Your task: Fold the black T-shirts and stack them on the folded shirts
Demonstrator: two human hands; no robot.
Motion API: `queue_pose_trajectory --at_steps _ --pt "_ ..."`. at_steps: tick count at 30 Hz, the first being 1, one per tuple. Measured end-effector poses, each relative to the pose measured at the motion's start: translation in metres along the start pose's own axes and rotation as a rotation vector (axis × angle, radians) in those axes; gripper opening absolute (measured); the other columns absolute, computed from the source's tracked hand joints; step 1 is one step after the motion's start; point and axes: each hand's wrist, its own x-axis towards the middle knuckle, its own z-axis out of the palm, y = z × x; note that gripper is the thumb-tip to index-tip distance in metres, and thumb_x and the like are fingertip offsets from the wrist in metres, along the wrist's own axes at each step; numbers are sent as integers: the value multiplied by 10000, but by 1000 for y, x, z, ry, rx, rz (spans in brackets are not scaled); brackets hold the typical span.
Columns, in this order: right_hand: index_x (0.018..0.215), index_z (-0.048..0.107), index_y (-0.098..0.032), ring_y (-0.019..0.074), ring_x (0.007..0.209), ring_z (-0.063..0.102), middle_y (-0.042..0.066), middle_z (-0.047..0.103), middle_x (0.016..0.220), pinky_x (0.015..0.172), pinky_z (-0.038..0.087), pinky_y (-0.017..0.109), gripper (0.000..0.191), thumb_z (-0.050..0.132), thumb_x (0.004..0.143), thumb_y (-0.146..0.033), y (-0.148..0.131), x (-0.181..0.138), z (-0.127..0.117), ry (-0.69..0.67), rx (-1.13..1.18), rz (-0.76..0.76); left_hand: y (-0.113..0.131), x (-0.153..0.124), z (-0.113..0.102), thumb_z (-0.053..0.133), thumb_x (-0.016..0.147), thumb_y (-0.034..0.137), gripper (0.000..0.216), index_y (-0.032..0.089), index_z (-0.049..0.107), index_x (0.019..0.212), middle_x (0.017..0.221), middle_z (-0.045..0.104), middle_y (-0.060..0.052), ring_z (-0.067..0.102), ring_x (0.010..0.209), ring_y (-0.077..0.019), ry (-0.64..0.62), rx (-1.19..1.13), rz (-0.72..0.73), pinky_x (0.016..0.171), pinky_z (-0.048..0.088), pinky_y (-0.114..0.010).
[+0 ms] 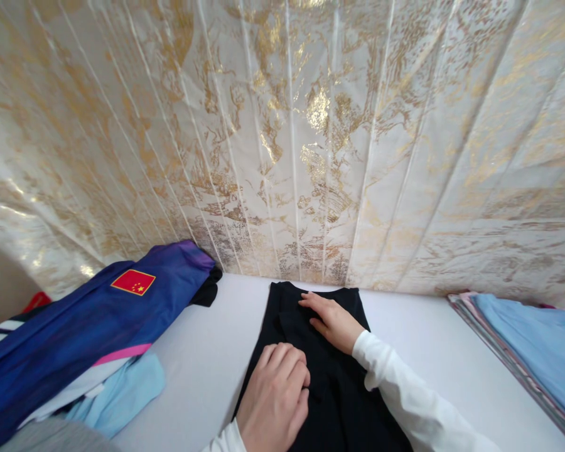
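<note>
A black garment (329, 402) lies flat on the white table (207, 358), reaching back to the wall. My left hand (275, 398) rests on its near left part, palm down, fingers bent and close together. My right hand (332, 320) lies flat on the garment's upper middle, fingers stretched out toward the left. Both arms wear white sleeves. Neither hand holds anything.
A loose pile of clothes (89, 326) sits at the left: a dark blue jacket with a red flag patch, a light blue piece under it. A folded stack topped with light blue cloth (532, 345) lies at the right edge. A gold-patterned wall (287, 138) stands close behind.
</note>
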Motion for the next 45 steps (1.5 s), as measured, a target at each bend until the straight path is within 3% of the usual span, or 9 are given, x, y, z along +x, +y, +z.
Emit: queue_pose_trajectory --at_steps 5,12,18,22,25,32,38,45 --pt "1117 601 -225 258 1122 488 75 637 1080 902 388 415 306 496 844 -138 16 5 -9 156 -240 84 1 1 -1 530 718 26 192 189 478 804 921 566 -17 489 899 -217 -11 -32 -13 840 375 -406" --pt "913 648 -243 251 951 501 44 653 909 827 353 406 119 548 850 -253 38 3 -20 167 -247 135 -3 6 -5 532 828 121 134 200 551 934 940 577 -32 513 890 -228 -27 -104 -129 791 399 -382" --pt "924 629 -228 250 934 500 47 656 931 813 369 408 116 565 837 -270 46 4 -31 185 -224 154 -11 14 -6 423 894 110 202 206 583 972 1030 584 -47 530 977 -218 18 -75 -91 840 404 -367" --pt "945 623 -224 224 962 505 40 649 991 846 393 366 148 544 825 -186 54 4 -38 171 -193 125 -28 33 -6 453 894 145 236 197 559 1099 1137 563 -69 505 1061 -234 29 62 -240 895 394 -386" --pt "893 653 -240 236 944 516 26 673 909 846 396 383 137 582 790 -184 60 1 -40 125 -188 137 -43 48 -4 503 889 199 204 163 563 1081 1065 591 -88 518 1021 -251 4 108 -375 879 400 -395" --pt "818 658 -231 283 997 512 51 679 928 851 372 439 134 598 788 -348 71 -4 -49 112 -189 234 -53 64 -1 617 823 212 61 195 560 808 861 622 -27 575 892 -214 -49 39 -470 787 418 -308" --pt "837 648 -240 229 915 586 34 690 845 794 413 356 142 527 812 -312 79 -9 -57 134 -154 305 -56 77 1 538 886 197 93 217 468 944 861 643 11 623 790 -144 -65 -27 -538 692 427 -219" --pt "788 661 -244 250 894 584 33 701 798 812 381 380 87 603 748 -297 89 -12 -53 180 -169 372 -58 82 14 566 851 164 228 216 457 1045 900 664 -40 654 842 -224 -104 60 -555 730 435 -295"
